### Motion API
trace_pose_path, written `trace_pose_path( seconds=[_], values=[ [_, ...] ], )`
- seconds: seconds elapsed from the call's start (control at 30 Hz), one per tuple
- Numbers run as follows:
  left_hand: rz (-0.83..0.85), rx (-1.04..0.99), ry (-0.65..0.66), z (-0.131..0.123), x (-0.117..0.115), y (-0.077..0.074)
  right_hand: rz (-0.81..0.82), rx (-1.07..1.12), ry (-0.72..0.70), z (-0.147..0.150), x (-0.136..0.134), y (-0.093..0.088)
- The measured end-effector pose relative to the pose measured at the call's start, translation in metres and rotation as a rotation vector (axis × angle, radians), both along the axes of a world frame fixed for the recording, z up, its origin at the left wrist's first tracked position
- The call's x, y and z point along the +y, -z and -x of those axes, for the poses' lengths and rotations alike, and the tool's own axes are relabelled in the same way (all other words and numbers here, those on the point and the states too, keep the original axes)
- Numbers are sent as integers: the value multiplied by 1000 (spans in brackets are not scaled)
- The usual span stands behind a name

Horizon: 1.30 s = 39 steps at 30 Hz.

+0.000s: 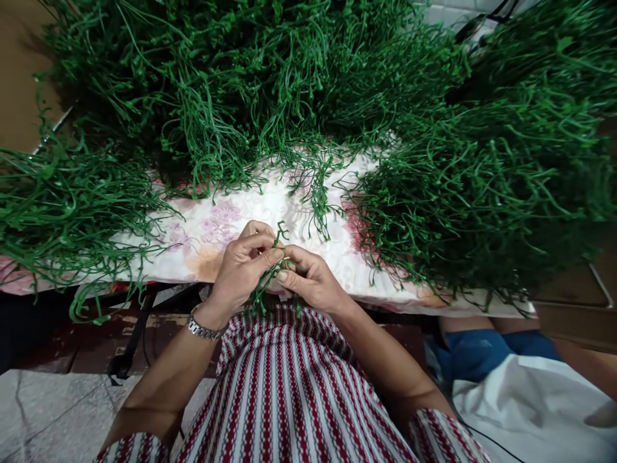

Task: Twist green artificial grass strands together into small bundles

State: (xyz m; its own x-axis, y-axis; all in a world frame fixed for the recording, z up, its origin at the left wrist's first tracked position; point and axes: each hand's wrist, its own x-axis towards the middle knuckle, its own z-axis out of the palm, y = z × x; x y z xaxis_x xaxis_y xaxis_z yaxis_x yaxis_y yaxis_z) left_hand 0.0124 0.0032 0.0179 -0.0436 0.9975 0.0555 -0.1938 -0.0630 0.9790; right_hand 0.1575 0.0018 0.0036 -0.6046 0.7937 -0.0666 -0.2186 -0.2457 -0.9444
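Observation:
Close in front of my chest, my left hand (243, 260) pinches thin, branching green stems (263, 292), with thumb and fingertips pressed together. My right hand (313, 280) meets it at the fingertips and is closed on the same small bunch. One forked tip (280, 233) sticks up above the left thumb, while other stems hang below the hands toward my striped top. Whether the stems are plastic or real I cannot tell for sure. Just beyond the hands, a few loose stems (318, 193) lie on the flowered cloth (250, 206).
A large heap of green stems (270, 77) spreads across the back. Further piles lie at the left (72, 206) and right (482, 206), hanging over the table's front edge. Another person's legs in blue shorts (477, 354) are at the lower right, beside white fabric (520, 405).

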Motion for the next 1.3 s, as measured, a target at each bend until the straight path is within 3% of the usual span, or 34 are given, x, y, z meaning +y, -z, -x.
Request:
trace_pose_path(
  seconds=[0.13, 0.37, 0.53, 0.73, 0.87, 0.93, 1.03, 1.13, 1.2, 1.3],
  values=[
    [69, -165, 66, -3, -2, -1, 32, -22, 44, 3, -5, 3],
    [163, -312, 20, -5, -8, -7, -274, -156, 104, 1, -3, 1],
    [246, -459, 110, -1, -10, -10, -470, -230, 106, -1, -1, -3],
    [304, -459, 161, -2, -11, -13, -791, -359, -53, -4, 5, -12],
    [338, -406, 157, 4, -10, -17, -885, -333, -263, -13, 8, -12],
    [295, -413, 136, 10, -9, -20, -889, -323, -274, -21, 9, -14],
    [222, -373, 112, 16, -7, -23, -886, -400, -95, -29, 13, -18],
    [197, -323, 100, 12, -7, -22, -852, -345, -76, -26, 14, -18],
    [151, -301, 61, 8, -7, -19, -714, -257, -37, -20, 11, -15],
    [102, -282, 42, 6, -7, -14, -460, -115, 234, -15, 7, -13]
  ],
)
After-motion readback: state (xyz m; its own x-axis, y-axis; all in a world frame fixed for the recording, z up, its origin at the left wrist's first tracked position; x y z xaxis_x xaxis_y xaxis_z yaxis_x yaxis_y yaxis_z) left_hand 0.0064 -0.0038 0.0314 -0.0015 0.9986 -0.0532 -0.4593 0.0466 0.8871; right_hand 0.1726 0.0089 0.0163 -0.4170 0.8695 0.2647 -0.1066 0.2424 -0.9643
